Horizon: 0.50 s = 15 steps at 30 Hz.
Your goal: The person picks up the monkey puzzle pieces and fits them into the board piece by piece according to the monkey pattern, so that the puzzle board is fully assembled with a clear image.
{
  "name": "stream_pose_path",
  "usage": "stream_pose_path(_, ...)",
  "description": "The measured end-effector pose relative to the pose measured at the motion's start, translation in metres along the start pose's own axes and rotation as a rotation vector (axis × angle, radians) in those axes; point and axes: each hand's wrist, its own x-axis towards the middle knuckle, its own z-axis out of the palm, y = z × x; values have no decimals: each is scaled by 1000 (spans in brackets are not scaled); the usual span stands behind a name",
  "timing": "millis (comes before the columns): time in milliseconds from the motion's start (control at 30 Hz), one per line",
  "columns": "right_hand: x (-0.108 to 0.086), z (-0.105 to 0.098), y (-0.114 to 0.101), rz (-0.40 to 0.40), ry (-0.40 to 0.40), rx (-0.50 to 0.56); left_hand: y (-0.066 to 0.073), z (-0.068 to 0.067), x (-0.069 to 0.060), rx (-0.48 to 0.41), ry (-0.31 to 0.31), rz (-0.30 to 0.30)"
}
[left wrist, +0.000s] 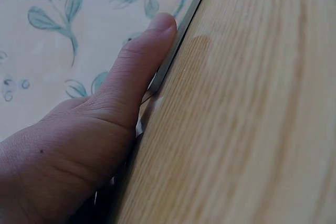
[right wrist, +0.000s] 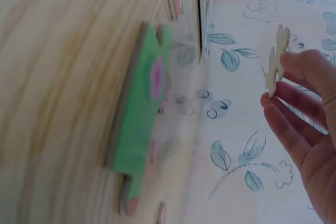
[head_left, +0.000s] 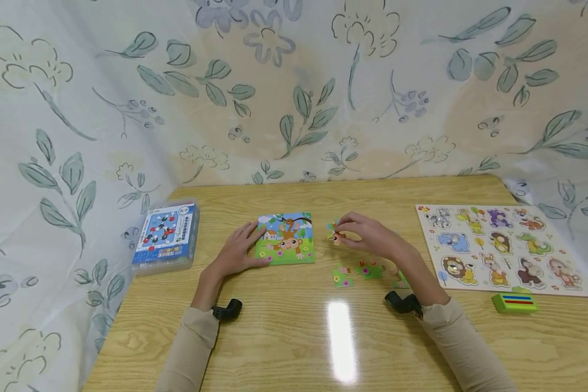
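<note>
Flat on the wooden table lies a square monkey picture board [head_left: 289, 256], showing a hanging monkey, a house and flowers. My left hand [head_left: 236, 250] rests at its left edge, fingers relaxed and the thumb [left wrist: 131, 72] straight along the side in the left wrist view. To the right of the board, my right hand [head_left: 369, 237] pinches a jigsaw piece [head_left: 335, 236] above the table. Its pale plain back shows in the right wrist view. Below that hand lie loose jigsaw pieces [head_left: 343, 277], green with pink flowers; some are partly hidden by the right hand and forearm.
A boxed molecule model set [head_left: 165, 239] stands at the left. On the right lies a large animal puzzle board [head_left: 512, 250], with a small green block [head_left: 515, 303] at its near edge. A floral cloth [head_left: 294, 109] hangs behind the table.
</note>
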Motion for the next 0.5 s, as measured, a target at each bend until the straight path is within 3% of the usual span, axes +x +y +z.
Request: stream_pose_path(500, 12, 9, -7, -57, -2, 16, 1, 0, -1, 4, 18, 17)
